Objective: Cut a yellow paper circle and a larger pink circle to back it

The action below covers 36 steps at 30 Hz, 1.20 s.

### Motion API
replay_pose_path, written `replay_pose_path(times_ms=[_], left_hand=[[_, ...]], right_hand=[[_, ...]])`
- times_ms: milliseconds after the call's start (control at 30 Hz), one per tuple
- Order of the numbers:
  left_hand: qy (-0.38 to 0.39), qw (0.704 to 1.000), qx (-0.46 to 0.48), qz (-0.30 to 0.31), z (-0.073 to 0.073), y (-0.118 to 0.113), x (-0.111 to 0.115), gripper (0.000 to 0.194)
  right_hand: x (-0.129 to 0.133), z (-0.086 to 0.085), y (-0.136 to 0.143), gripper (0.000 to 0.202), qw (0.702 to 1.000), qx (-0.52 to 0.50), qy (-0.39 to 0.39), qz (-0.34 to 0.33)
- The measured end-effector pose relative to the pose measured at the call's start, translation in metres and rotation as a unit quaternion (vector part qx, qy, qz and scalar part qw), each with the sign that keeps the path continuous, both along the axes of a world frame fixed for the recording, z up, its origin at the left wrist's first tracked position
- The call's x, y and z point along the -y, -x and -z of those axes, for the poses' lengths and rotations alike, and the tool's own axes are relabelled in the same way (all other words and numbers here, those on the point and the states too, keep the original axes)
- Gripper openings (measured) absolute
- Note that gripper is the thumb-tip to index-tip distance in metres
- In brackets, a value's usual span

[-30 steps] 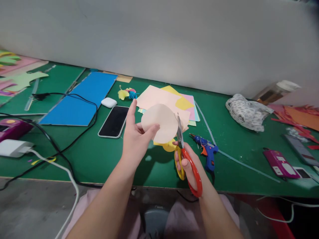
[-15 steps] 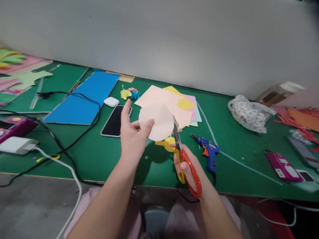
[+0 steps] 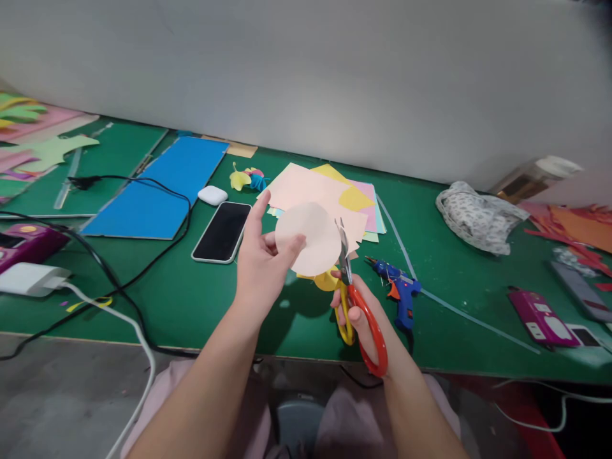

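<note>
Above the green table's front edge, my left fingers clamp the round pale-pink paper disc; my right fingers grip the red-and-yellow-handled metal scissors.

The left hand and pale paper circle have shifted rightward, away from the phone.

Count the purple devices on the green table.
2. One purple device sits at the far left behind the white charger, cut off by the picture's edge; the second purple device lies at the right, past the blue glue gun. Others may be hidden.
</note>
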<state>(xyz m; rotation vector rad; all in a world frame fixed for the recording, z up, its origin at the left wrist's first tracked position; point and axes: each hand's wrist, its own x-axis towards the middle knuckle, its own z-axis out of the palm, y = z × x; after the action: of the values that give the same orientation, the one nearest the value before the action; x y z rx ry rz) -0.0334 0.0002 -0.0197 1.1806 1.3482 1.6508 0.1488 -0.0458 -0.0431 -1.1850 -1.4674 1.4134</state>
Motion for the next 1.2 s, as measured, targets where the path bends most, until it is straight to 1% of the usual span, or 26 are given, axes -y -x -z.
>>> replay_pose_path(times_ms=[133,500,800,1067,1200], left_hand=[[-0.008,1.0,-0.004,-0.003,-0.0008,-0.0001,0.0007,0.085],[-0.007,1.0,-0.012,-0.01,-0.0044,0.0001,0.0015,0.084],[0.004,0.999,0.016,-0.028,-0.0098,-0.0002,0.001,0.085],[-0.018,1.0,-0.002,-0.013,-0.0026,0.0075,-0.0032,0.085],[-0.018,1.0,-0.003,-0.011,-0.0021,0.0086,-0.0034,0.085]], right_hand=[[-0.0002,0.0008,0.0009,0.084,1.0,-0.018,0.008,-0.006],[-0.0004,0.0016,0.0034,0.073,0.997,-0.068,0.026,-0.008],[0.0018,-0.0006,0.003,0.072,0.998,-0.049,0.022,-0.019],[0.0013,0.0004,0.0013,0.074,0.998,-0.044,0.028,-0.02],[0.0018,0.0,0.0023,0.076,0.998,-0.044,0.032,-0.017]])
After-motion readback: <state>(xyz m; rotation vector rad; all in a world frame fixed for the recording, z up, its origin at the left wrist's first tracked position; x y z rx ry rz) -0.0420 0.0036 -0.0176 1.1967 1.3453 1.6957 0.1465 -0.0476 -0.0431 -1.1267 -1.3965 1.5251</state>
